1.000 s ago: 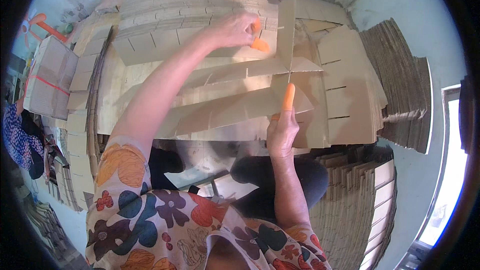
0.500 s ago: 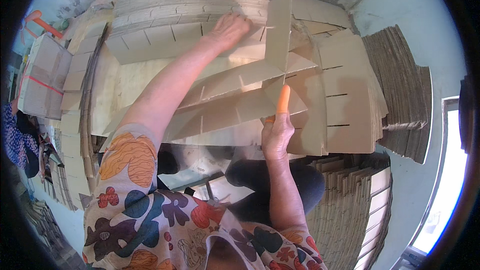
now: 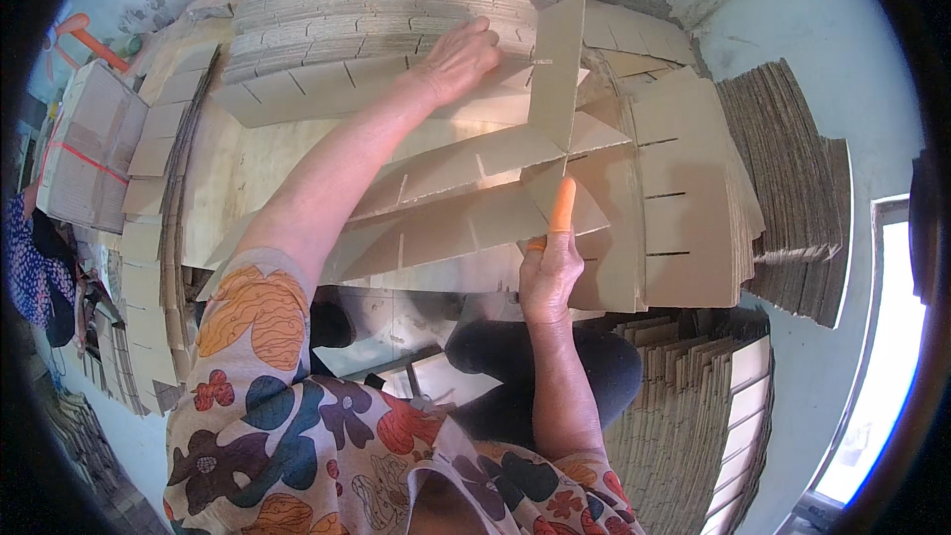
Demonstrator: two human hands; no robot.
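Observation:
My right hand (image 3: 552, 277), with orange covers on the thumb and a finger, grips partly joined cardboard dividers at their right end. Two long slotted strips (image 3: 436, 228) run left from it, crossed by a short upright cardboard piece (image 3: 558, 69). My left hand (image 3: 461, 61) reaches across to the front of the far stack. Its fingers are curled at the upper edge of a long slotted cardboard strip (image 3: 505, 101); the fingertips are partly hidden.
Tall stacks of slotted cardboard strips (image 3: 376, 0) fill the far side. More cardboard sheets (image 3: 684, 208) lie at the right, beside a darker stack (image 3: 778, 168) by the wall. Another pile (image 3: 674, 416) stands at lower right. A taped carton (image 3: 89, 154) is at far left.
The strip under my left hand now shows its right end past the upright piece. My right hand and the joined dividers have shifted slightly right and down.

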